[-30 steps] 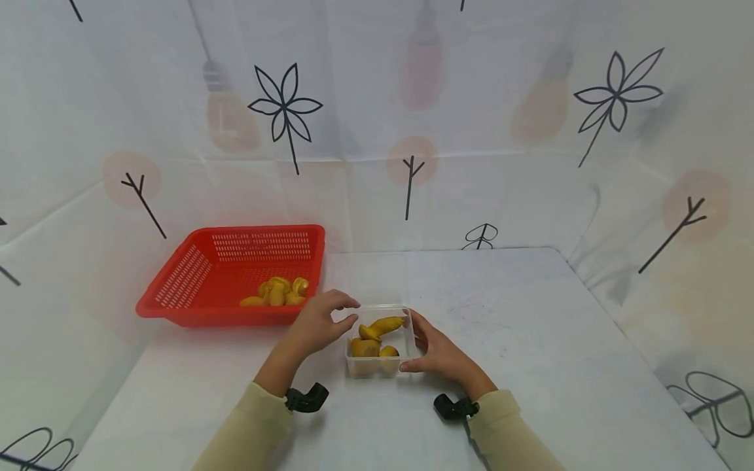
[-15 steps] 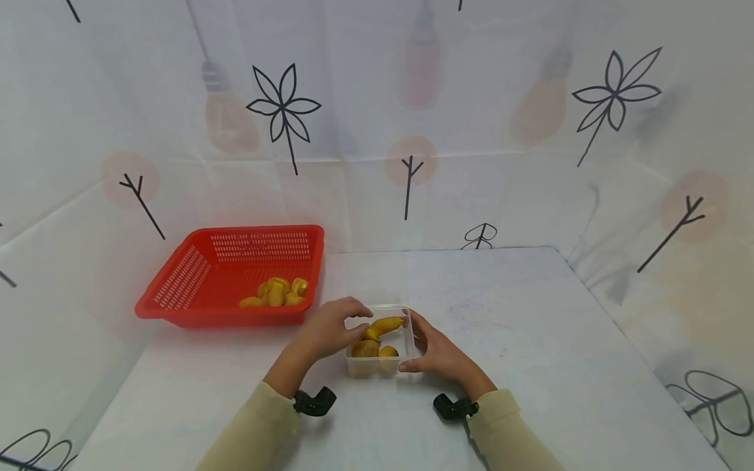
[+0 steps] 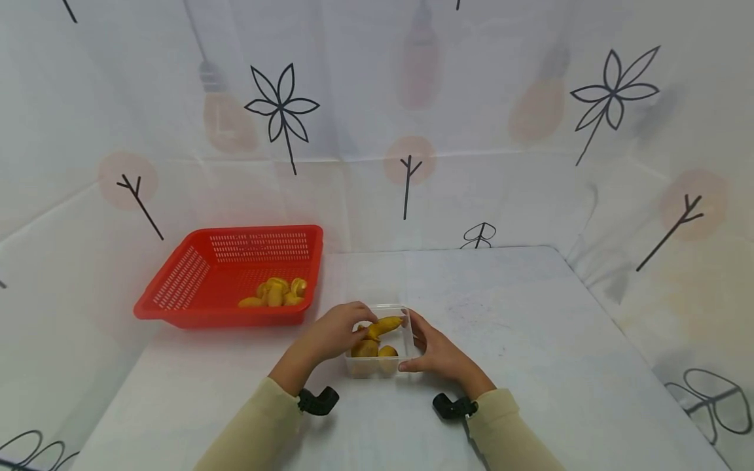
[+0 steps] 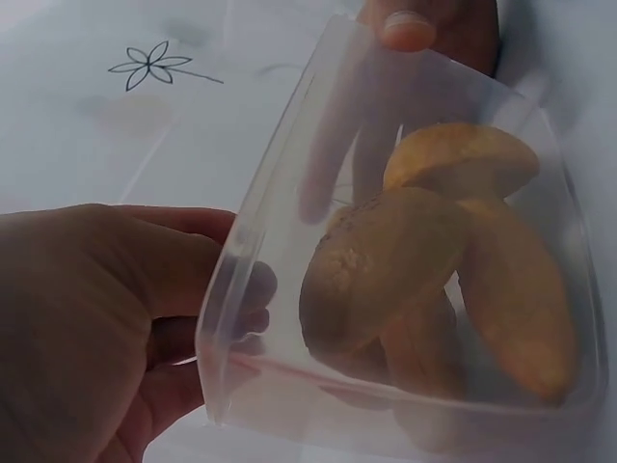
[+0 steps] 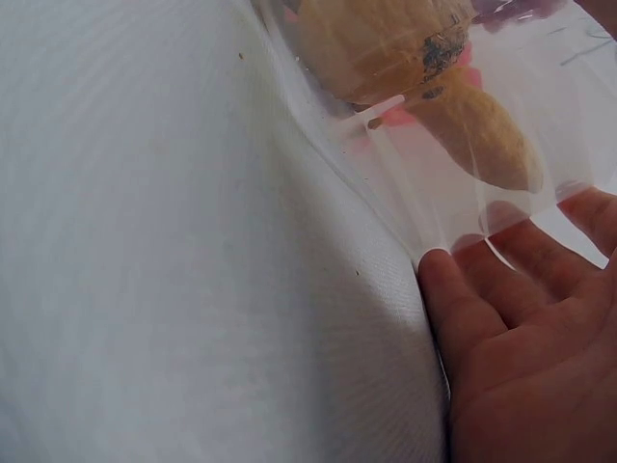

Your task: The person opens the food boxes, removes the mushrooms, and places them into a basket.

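Observation:
A clear plastic box [image 3: 370, 369] stands on the table with several yellow to brownish, smooth, rounded pieces [image 4: 386, 260] inside, and a long curved yellow piece [image 3: 389, 324] lying on top. My right hand [image 3: 438, 353] grips the box at its right side, thumb on the front wall and fingers behind; in the right wrist view its fingertips [image 5: 439, 265] touch the wall. Over the left rim reaches my left hand [image 3: 336, 330], its bent fingertips [image 4: 255, 289] showing through the plastic, right at the curved piece's left end. I cannot tell whether they pinch it.
A red perforated basket [image 3: 194, 268] stands at the back left, with several more yellow pieces [image 3: 275, 293] in its near right corner. The white table [image 3: 501, 327] ends against a printed white cloth [image 3: 353, 131] behind it.
The left hand has moved right and down from beside the box, over its left rim to the curved yellow piece. The right hand and the box stay put.

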`<state>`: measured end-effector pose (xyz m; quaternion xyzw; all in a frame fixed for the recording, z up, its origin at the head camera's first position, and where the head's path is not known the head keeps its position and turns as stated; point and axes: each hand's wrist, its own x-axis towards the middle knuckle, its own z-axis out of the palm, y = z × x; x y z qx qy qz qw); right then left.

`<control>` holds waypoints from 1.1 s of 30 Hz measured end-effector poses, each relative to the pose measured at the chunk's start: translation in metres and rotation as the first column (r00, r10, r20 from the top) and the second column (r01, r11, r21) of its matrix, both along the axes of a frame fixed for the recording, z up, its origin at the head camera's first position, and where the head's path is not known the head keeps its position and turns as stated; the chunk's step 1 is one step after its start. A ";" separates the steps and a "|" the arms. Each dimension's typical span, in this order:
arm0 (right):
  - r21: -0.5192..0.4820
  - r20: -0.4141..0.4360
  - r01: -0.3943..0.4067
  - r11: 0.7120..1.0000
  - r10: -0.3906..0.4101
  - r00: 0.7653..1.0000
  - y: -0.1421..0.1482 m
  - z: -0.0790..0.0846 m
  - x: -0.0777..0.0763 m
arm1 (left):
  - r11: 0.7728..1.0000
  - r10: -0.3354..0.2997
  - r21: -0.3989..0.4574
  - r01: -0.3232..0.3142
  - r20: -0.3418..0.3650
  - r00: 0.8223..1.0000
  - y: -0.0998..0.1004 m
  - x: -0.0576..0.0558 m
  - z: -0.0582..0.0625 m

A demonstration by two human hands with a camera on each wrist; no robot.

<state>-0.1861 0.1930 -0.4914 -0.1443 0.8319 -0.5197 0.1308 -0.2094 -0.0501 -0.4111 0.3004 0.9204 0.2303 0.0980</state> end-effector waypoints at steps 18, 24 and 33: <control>-0.017 -0.019 -0.027 0.999 0.027 0.999 0.002 -0.005 -0.002 | 0.983 -0.076 -0.168 0.076 0.008 0.997 0.012 -0.008 -0.004; -0.022 -0.025 -0.032 0.999 0.032 0.999 0.002 -0.005 -0.002 | 0.977 -0.075 -0.199 0.077 0.020 0.997 0.014 -0.009 -0.004; -0.029 -0.012 -0.028 0.999 0.027 1.000 0.004 -0.007 -0.003 | 0.964 -0.059 -0.260 0.064 0.027 0.998 0.020 -0.008 0.000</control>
